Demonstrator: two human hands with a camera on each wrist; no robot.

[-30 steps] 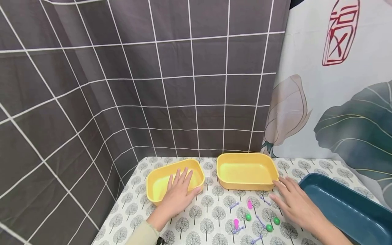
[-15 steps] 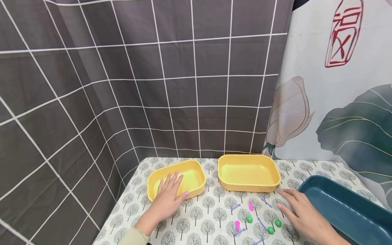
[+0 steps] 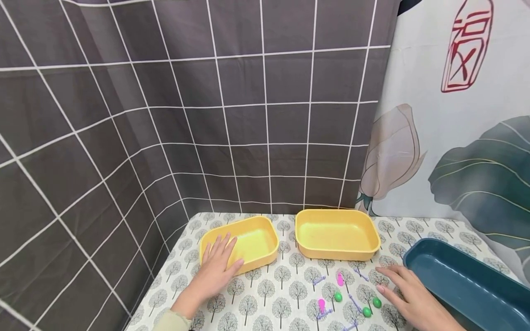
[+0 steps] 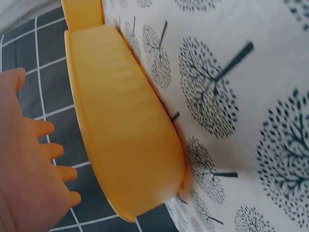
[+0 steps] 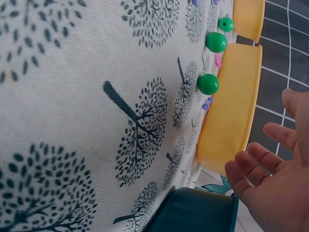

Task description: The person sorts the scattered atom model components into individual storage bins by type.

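My left hand [image 3: 213, 273] hovers with spread fingers over the near left side of the left yellow bin [image 3: 258, 264]. In the left wrist view a gap shows between its fingertips and the bin wall [image 4: 120, 111]. My right hand [image 3: 416, 299], fingers loosely extended and holding nothing, is above the cloth beside the dark blue bin [image 3: 468, 285]. Left of it lie three green beads [image 3: 366, 312], two pink pieces [image 3: 321, 305] and several thin purple sticks [image 3: 354, 303]. One bead [image 5: 225, 24] shows a hole in the right wrist view.
A second yellow bin [image 3: 337, 253] stands at the back, behind the small pieces. Tree-patterned cloth [image 3: 265, 310] covers the table. A dark gridded curtain [image 3: 285, 124] hangs behind and at the left, and a flower-printed one [image 3: 397, 147] at the right.
My left hand has drawn back left and toward me from over the left bin. The right hand has shifted slightly right and nearer, away from the second yellow bin's corner.
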